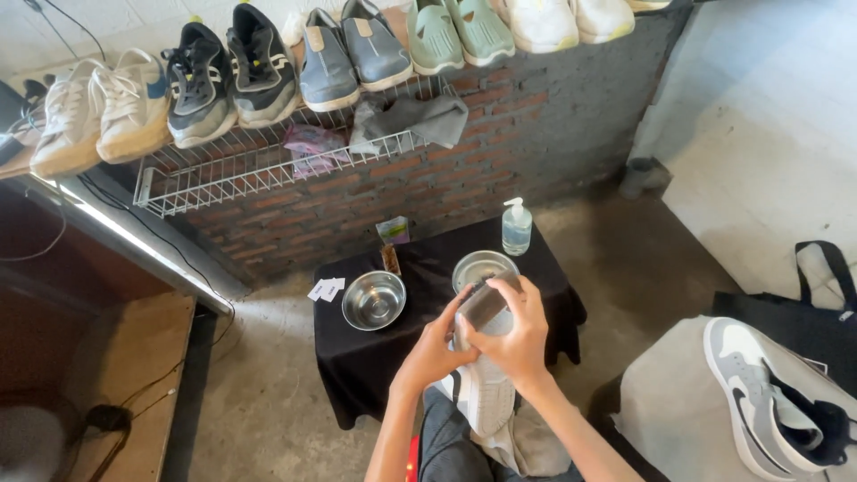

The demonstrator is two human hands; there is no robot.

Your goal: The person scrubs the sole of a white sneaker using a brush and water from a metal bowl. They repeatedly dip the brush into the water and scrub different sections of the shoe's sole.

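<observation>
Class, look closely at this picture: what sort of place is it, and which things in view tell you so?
Probably a small shoe-cleaning workspace. Pairs of shoes line a wire rack on a brick wall, two metal bowls and a pump bottle stand on a small black table, and both hands hold a white sneaker.

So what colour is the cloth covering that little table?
Black; the tablecloth shows best in the head view, under two metal bowls.

A small green-purple packet [393,229] stands on the black table [357,357]; white tags [326,289] beside.

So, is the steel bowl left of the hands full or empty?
Empty: the steel bowl on the black-clothed table shows only its bare shiny inside.
</observation>
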